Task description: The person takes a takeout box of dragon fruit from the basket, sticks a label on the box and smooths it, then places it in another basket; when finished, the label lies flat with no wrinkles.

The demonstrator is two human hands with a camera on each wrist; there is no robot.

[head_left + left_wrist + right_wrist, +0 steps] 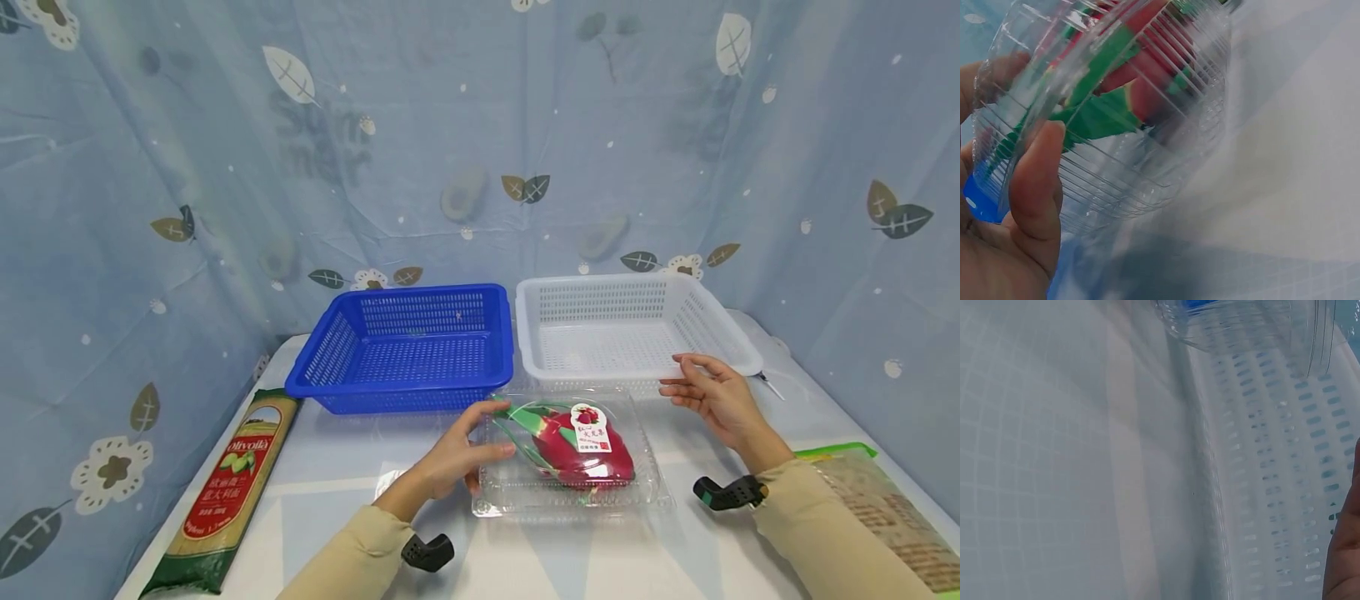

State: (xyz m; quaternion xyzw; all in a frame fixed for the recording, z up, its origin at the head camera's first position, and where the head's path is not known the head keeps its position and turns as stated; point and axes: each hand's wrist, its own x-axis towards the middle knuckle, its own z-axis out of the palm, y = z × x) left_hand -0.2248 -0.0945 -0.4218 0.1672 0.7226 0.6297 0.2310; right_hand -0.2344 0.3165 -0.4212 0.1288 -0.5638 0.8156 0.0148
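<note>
A clear plastic clamshell box (652,467) holds a red dragon fruit (551,442) with green scales and a white label. My left hand (453,454) grips the box by its left side; in the left wrist view the thumb presses on the ribbed plastic. The box seems raised a little off the table. At the front rim of the white basket (637,367), my right hand (712,400) hovers with loosely bent fingers and holds nothing. Only part of that hand shows at the edge of the right wrist view, beside the basket's slotted wall (1272,481).
A blue basket (420,400) stands left of the white one, behind the box. Along the table's left edge lies a red and green spaghetti packet (236,479). A green-edged clear packet (885,508) lies at the right, partly behind my sleeve. A patterned curtain (465,142) surrounds the table.
</note>
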